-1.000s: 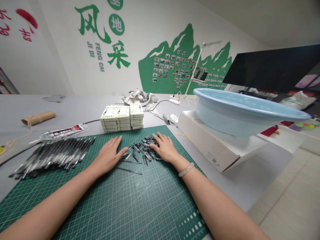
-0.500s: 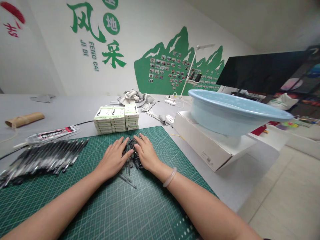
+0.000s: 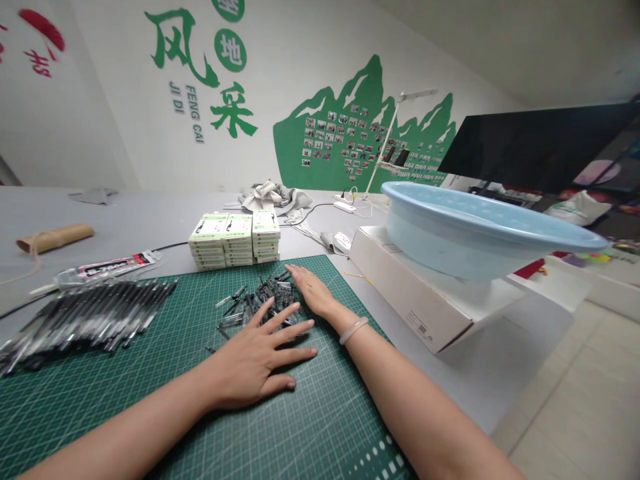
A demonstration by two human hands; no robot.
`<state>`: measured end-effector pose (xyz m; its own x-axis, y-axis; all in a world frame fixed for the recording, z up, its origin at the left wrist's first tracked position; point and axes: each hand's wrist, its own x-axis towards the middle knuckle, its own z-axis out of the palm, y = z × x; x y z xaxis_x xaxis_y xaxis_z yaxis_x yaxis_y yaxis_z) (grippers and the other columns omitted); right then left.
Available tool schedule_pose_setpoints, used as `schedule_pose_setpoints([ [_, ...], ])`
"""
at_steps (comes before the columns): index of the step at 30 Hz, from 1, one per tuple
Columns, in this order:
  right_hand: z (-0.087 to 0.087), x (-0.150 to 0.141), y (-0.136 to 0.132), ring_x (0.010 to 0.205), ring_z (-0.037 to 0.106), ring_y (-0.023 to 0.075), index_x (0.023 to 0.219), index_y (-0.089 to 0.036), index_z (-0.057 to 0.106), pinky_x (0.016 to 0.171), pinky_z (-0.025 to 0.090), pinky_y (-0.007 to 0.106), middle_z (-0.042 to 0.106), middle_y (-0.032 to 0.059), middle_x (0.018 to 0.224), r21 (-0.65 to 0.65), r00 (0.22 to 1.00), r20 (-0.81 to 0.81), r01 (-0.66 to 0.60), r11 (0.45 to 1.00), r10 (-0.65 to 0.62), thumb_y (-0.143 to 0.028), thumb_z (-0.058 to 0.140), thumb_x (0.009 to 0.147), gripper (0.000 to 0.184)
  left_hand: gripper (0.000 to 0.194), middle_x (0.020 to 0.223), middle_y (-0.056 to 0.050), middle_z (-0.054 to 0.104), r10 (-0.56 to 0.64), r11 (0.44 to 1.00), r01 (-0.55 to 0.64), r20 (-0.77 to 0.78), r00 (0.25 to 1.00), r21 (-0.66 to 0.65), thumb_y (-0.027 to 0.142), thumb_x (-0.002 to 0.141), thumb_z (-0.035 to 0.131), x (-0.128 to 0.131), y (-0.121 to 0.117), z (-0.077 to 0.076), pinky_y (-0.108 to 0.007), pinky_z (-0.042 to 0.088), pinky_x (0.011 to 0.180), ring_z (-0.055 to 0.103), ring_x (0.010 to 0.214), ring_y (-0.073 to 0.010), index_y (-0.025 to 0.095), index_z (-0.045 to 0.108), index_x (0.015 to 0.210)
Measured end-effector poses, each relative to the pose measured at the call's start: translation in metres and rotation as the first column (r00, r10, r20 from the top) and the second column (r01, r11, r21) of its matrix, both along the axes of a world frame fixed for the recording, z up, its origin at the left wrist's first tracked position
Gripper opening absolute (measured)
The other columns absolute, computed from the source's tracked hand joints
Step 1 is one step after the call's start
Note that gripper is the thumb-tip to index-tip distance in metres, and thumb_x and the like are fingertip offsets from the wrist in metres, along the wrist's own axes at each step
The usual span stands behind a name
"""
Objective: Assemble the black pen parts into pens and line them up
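Note:
A loose heap of small black and clear pen parts (image 3: 274, 291) lies on the green cutting mat (image 3: 190, 373). My left hand (image 3: 265, 353) is spread palm down at the heap's near side, its fingers covering part of it. Along the right side of the heap rests my right hand (image 3: 311, 291), fingers stretched out and lying together, with a pale bracelet (image 3: 354, 330) on the wrist. Neither hand grips anything that I can see. To the left, a row of black-and-clear pens (image 3: 95, 317) lies side by side on the mat.
Stacked small green-and-white boxes (image 3: 225, 241) stand behind the heap. A light blue basin (image 3: 450, 240) sits on a white carton (image 3: 400, 293) at the right. A plastic packet (image 3: 107, 268) and a bamboo piece (image 3: 55, 238) lie at the left; crumpled cloth (image 3: 273, 197) is at the back.
My left hand has moved nearer and turned, with its fingers now spread to the right. My right hand has shifted slightly right, uncovering more of the heap. The view has turned slightly left.

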<state>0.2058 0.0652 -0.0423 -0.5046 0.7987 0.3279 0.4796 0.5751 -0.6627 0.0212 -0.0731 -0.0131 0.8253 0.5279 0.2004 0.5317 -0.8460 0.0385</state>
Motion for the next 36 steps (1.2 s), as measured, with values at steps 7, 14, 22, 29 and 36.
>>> schedule_pose_setpoints([
  [7, 0.016, -0.016, 0.008, 0.14, 0.039, 0.0215, 0.135, -0.032, 0.057, 0.119, 0.017, 0.046, 0.051, -0.0002, 0.145, -0.19, 0.975, -0.047, -0.223, 0.956, 0.218, -0.06, 0.017, 0.099, 0.06, 0.059, 0.159, 0.002, 0.032, 0.002, 1.0, -0.002, 0.027, 1.0, -0.006, 0.056, 0.093, 0.046, -0.008, 0.03, -0.003, -0.057, -0.002, 0.118, 0.018, 0.149, -0.03, 0.043, 0.032, 0.149],
  [14, 0.025, 0.001, 0.0, 0.139, 0.04, 0.0223, 0.131, -0.031, 0.061, 0.119, 0.017, 0.044, 0.056, -0.0013, 0.14, -0.294, 0.945, -0.311, -0.194, 0.936, 0.098, -0.069, 0.016, 0.094, 0.069, 0.06, 0.161, 0.002, 0.027, 0.019, 0.999, -0.019, -0.013, 1.0, -0.03, 0.056, 0.095, 0.041, -0.01, 0.022, 0.001, -0.054, -0.004, 0.119, 0.017, 0.149, -0.0283, 0.042, 0.026, 0.151],
  [22, 0.015, -0.003, 0.001, 0.129, 0.052, 0.022, 0.128, -0.021, 0.064, 0.115, 0.03, 0.041, 0.06, 0.0065, 0.135, -0.223, 0.949, -0.256, -0.243, 0.944, 0.184, -0.065, 0.03, 0.094, 0.065, 0.06, 0.161, 0.002, 0.025, 0.037, 0.996, -0.039, -0.033, 0.999, -0.074, 0.056, 0.096, 0.038, -0.015, 0.018, 0.0, -0.054, 0.0, 0.119, 0.016, 0.149, -0.027, 0.041, 0.025, 0.152],
  [29, 0.005, -0.007, 0.0, 0.141, 0.038, 0.0194, 0.131, -0.028, 0.061, 0.12, 0.021, 0.04, 0.056, 0.0009, 0.141, -0.143, 0.96, -0.2, -0.228, 0.963, 0.198, -0.062, 0.035, 0.095, 0.056, 0.059, 0.156, -0.005, 0.038, 0.039, 0.999, -0.04, 0.072, 0.997, 0.017, 0.053, 0.094, 0.045, -0.014, 0.013, 0.002, -0.052, 0.01, 0.12, 0.028, 0.146, -0.026, 0.033, 0.037, 0.149],
  [36, 0.005, -0.007, -0.004, 0.131, 0.05, 0.019, 0.13, -0.026, 0.062, 0.117, 0.028, 0.04, 0.059, 0.0017, 0.137, -0.112, 0.954, -0.291, -0.112, 0.987, 0.075, -0.057, 0.037, 0.095, 0.053, 0.04, 0.133, -0.01, 0.061, 0.395, 0.861, -0.484, 0.396, 0.829, 0.156, 0.03, 0.099, 0.038, -0.047, 0.012, 0.009, -0.041, 0.038, 0.109, 0.052, 0.125, -0.0235, 0.021, 0.054, 0.134],
])
